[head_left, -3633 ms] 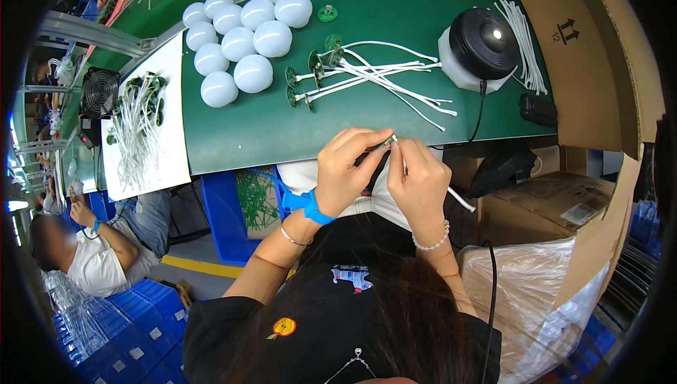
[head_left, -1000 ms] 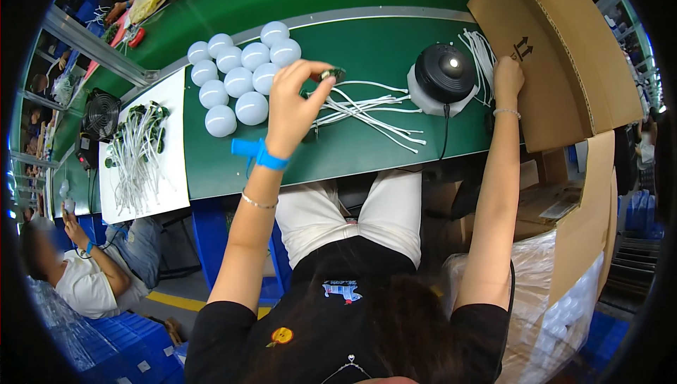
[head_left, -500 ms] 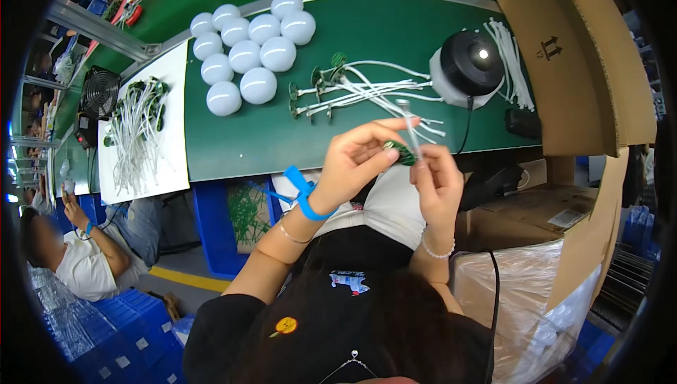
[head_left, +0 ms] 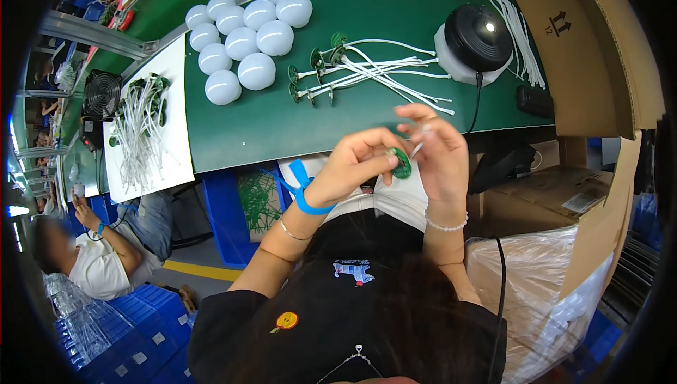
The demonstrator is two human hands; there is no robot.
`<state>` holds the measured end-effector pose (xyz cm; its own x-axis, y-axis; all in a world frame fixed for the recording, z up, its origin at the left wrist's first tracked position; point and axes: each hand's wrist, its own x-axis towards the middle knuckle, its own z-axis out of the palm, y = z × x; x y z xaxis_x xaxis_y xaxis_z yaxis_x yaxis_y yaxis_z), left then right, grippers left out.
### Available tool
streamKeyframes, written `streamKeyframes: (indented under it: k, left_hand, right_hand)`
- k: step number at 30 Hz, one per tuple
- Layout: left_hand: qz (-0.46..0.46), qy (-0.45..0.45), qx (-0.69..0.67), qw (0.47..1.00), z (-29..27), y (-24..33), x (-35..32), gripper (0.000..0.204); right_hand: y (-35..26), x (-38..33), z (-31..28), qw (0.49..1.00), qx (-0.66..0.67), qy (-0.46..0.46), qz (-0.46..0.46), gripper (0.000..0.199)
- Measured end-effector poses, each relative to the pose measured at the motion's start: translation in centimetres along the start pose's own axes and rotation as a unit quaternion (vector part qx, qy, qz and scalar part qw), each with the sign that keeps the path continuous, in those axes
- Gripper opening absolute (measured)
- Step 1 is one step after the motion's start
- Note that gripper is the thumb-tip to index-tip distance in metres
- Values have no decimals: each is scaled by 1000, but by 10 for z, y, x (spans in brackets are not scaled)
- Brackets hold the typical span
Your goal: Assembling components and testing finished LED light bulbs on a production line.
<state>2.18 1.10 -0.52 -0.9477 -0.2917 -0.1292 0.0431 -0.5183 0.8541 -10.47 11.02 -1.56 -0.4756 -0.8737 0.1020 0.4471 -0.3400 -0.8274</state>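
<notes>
On the table (head_left: 233, 137) ahead of me, the bulbs (head_left: 243, 38) sit far left, the wired discs (head_left: 367, 70) lie right of them, and the round lamp (head_left: 479, 38) further right. A box (head_left: 585, 45) stands at my right. The tray (head_left: 176, 123) lies left of the bulbs.

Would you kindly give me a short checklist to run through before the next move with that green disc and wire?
1. Left hand pinches the small green disc: ok.
2. Right hand holds the white wire at the disc: ok.
3. Wire seated in the disc: cannot tell, fingers hide it.
4. Finished wired discs lie grouped on the green table: ok.
5. White bulb domes sit apart from the wires: ok.
</notes>
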Motion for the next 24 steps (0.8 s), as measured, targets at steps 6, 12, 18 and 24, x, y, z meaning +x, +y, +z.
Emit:
streamKeyframes:
  k: [6,12,18,24]
  left_hand:
    - [100,136,43,985,1,5,-9,12]
    - [178,163,172,955,2,-2,-4,11]
    - [89,223,320,916,16,4,-12,15]
    - [163,241,395,871,20,5,-9,19]
  right_hand:
    - [-6,-26,0,988,-69,88,-107,5]
    - [-5,-25,17,847,-489,55,-202,11]
    - [3,-19,14,756,-592,44,-275,14]
    - [9,-19,14,712,-641,62,-280,14]
